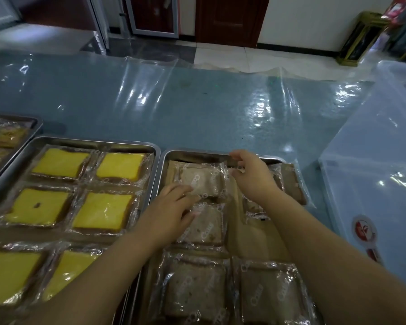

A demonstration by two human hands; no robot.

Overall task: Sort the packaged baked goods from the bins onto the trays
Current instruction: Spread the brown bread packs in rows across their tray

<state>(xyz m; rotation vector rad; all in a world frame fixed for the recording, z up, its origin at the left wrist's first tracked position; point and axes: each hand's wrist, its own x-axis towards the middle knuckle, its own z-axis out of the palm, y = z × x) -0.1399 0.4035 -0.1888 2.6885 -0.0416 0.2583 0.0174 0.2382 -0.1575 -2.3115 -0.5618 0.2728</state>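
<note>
Two steel trays lie side by side before me. The left tray [87, 142] holds several clear-wrapped yellow cake slices [59, 163]. The right tray [197, 154], lined with brown paper, holds several wrapped brown bread packets. At its far left sits one brown packet [203, 178]. My left hand [171, 213] rests flat on that packet's near edge, fingers spread. My right hand [251, 175] pinches the packet's wrapper at its right edge, between thumb and fingers. More brown packets [197, 294] fill the near part of the tray.
A third tray [34, 121] with yellowish packets pokes in at the far left. A translucent white bin [373, 165] with a red sticker stands at the right. The table is blue under a clear plastic sheet [197, 102]. Doors and a tiled floor lie beyond.
</note>
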